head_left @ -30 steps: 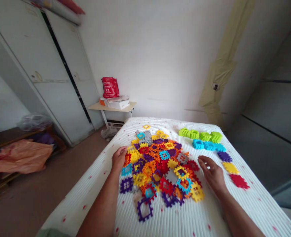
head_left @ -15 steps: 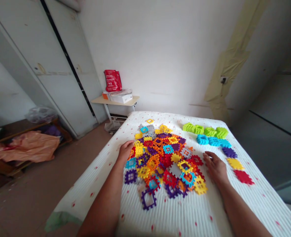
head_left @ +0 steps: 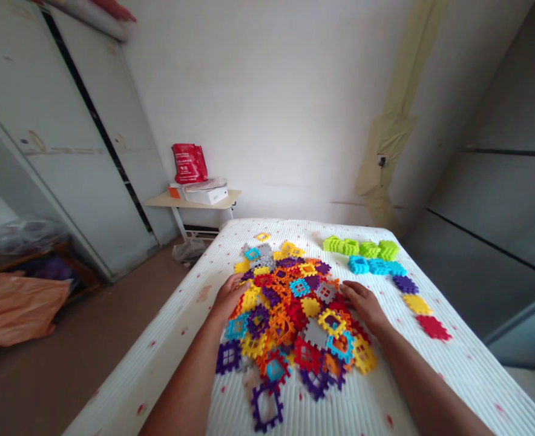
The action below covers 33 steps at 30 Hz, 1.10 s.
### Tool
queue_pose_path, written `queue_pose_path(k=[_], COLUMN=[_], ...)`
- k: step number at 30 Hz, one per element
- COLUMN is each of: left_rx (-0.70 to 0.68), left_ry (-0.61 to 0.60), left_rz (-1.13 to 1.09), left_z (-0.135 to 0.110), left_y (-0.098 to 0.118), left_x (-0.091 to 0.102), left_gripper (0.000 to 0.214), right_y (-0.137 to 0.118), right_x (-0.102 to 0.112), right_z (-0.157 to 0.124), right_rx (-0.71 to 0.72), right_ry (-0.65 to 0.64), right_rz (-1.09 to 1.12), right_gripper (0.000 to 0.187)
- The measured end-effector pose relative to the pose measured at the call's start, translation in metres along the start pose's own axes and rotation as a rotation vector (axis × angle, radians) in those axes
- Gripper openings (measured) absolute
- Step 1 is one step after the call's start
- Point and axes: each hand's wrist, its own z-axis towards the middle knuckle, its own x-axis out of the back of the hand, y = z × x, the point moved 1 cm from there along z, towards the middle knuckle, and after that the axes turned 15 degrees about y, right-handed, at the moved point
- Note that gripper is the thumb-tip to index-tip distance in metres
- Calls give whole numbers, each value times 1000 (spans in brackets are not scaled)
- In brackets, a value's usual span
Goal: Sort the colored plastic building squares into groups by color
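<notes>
While the heap of coloured tiles [head_left: 295, 315] lies loose in the middle of the mattress [head_left: 431, 375], bracketing it from both sides: left hand [head_left: 229, 297] palm-down on its left edge, right hand [head_left: 361, 303] flat on its right edge, fingertips pointing left. Gripping nothing, both open and well apart, forearms converging from the near edge, seemingly to hem the pieces in. Further right, apparently sorted by colour: green blocks [head_left: 361, 247] in a far row, blue blocks [head_left: 371, 265] just nearer, then purple tile [head_left: 404, 283], yellow tile [head_left: 418, 303], red tile [head_left: 433, 327].
</notes>
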Motion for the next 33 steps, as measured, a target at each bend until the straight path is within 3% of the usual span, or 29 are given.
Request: queue_pose_path(k=[6, 10, 16, 21, 24, 28, 31, 33], left_rx=[158, 208, 195, 80, -26, -194, -290, -397], left_ry=[-131, -241, -420, -466, -421, -250, -146, -130], left_rz=[-122, -162, -182, -102, 15, 254, 377, 420], left_z=[1, -7, -21, -23, -18, -6, -5, -18], left_y=[3, 8, 17, 19, 21, 27, 34, 36], left_x=[-12, -22, -36, -47, -50, -41, -17, 7], left_gripper=[47, 54, 64, 56, 57, 48, 43, 44], right_y=[-17, -27, -42, -49, -47, -46, -44, -37], right_x=[-24, -45, -63, -64, -58, -29, 8, 37], right_z=[-3, -6, -14, -16, -7, -3, -22, -47], right_rx=[-156, -187, -117, 18, 125, 227, 280, 337], right_ry=[-149, -242, -392, -441, -388, -259, -295, -360], right_rz=[152, 164, 243, 232, 170, -17, -51, -42], right_gripper=[43, 46, 45, 53, 62, 61, 57, 60])
